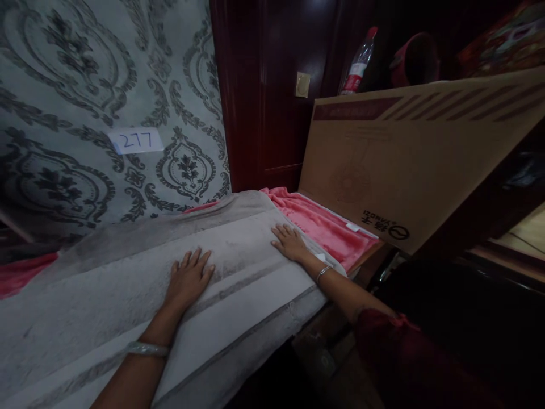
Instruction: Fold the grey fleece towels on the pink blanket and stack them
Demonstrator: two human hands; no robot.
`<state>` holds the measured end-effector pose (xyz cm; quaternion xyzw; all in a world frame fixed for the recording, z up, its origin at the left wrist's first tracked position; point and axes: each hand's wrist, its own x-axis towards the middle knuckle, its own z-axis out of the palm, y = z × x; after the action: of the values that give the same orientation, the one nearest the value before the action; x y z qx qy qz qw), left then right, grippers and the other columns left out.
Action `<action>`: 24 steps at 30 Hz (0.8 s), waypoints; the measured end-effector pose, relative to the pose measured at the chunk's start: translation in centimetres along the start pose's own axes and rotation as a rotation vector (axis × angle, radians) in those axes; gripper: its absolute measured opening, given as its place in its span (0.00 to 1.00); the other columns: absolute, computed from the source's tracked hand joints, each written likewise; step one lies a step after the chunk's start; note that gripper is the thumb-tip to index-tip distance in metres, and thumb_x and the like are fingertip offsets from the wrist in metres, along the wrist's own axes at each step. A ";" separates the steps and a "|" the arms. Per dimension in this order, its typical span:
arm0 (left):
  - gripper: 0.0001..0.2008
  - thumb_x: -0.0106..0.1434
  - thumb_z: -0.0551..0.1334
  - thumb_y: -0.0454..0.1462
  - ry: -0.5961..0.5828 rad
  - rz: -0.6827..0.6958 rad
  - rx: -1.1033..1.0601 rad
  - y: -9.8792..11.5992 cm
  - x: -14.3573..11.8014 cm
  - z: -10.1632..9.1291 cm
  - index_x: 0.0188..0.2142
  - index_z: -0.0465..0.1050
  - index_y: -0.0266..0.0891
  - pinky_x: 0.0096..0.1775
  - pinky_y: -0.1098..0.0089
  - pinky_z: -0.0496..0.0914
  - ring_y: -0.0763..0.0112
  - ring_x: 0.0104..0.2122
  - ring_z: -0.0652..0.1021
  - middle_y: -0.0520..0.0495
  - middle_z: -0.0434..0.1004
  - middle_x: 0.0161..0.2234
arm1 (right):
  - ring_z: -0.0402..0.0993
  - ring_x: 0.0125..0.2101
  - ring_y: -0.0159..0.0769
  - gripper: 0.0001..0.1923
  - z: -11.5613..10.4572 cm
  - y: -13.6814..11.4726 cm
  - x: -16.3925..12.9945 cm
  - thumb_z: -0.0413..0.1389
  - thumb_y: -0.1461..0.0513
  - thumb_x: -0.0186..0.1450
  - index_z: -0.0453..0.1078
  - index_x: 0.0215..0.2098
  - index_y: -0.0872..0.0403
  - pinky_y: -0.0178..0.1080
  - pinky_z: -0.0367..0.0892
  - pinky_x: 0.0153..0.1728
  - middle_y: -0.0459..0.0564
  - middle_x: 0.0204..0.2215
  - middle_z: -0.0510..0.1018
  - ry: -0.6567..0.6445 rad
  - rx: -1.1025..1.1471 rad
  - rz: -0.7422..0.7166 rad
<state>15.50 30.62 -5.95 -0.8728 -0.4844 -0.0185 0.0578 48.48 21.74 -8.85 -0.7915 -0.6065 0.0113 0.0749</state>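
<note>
A grey and white striped cloth (238, 250) is spread across the surface in front of me, partly over a pink plush cloth (323, 227). My left hand (189, 278) lies flat on the striped cloth near its middle, fingers apart. Farther right, my right hand (292, 243) rests palm down on the same cloth, close to its right end, with its fingers spread. Neither hand grips anything. Pink fabric also shows along the wall side and at the far left. The cloth's near edge hangs over the front.
A large cardboard box (383, 159) stands to the right, bearing a red-capped plastic bottle (360, 62) and a pink strap-like loop (400, 65). Patterned wallpaper with a paper label (138, 140) reading 277 rises behind. A dark red wooden panel (272, 125) adjoins it. A dark seat-like shape (460, 318) is at right.
</note>
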 end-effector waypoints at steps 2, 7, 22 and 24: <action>0.29 0.73 0.44 0.47 0.018 -0.016 0.009 0.1 -0.2 -0.2 0.70 0.55 0.44 0.65 0.44 0.54 0.52 0.70 0.54 0.44 0.50 0.71 | 0.35 0.71 0.45 0.33 -0.4 0.6 0.0 0.35 0.46 0.75 0.44 0.74 0.48 0.56 0.39 0.68 0.48 0.73 0.40 -0.002 -0.004 0.062; 0.30 0.73 0.45 0.48 0.037 -0.052 -0.006 -0.1 -0.5 -0.2 0.70 0.55 0.40 0.64 0.43 0.54 0.51 0.69 0.55 0.40 0.50 0.71 | 0.35 0.71 0.45 0.35 -0.9 1.5 -1.3 0.36 0.46 0.75 0.41 0.75 0.51 0.55 0.40 0.68 0.52 0.73 0.37 -0.042 -0.016 0.115; 0.29 0.72 0.45 0.51 0.110 -0.093 0.014 -5.1 -7.2 -0.3 0.66 0.62 0.45 0.59 0.45 0.59 0.47 0.64 0.62 0.38 0.61 0.67 | 0.39 0.71 0.45 0.36 -2.3 4.0 -8.2 0.33 0.49 0.73 0.42 0.75 0.55 0.54 0.45 0.67 0.53 0.73 0.41 -0.128 -0.019 0.133; 0.29 0.72 0.45 0.50 0.084 -0.182 0.020 -8.0 -10.3 -0.3 0.67 0.61 0.44 0.61 0.44 0.57 0.47 0.66 0.60 0.39 0.59 0.68 | 0.41 0.71 0.49 0.40 -1.2 5.0 -8.9 0.30 0.49 0.70 0.45 0.73 0.64 0.56 0.47 0.66 0.62 0.72 0.45 -0.123 -0.012 0.091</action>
<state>3.30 26.07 -5.91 -0.8229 -0.5591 -0.0556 0.0850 51.05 11.84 -9.02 -0.8164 -0.5734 0.0596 0.0321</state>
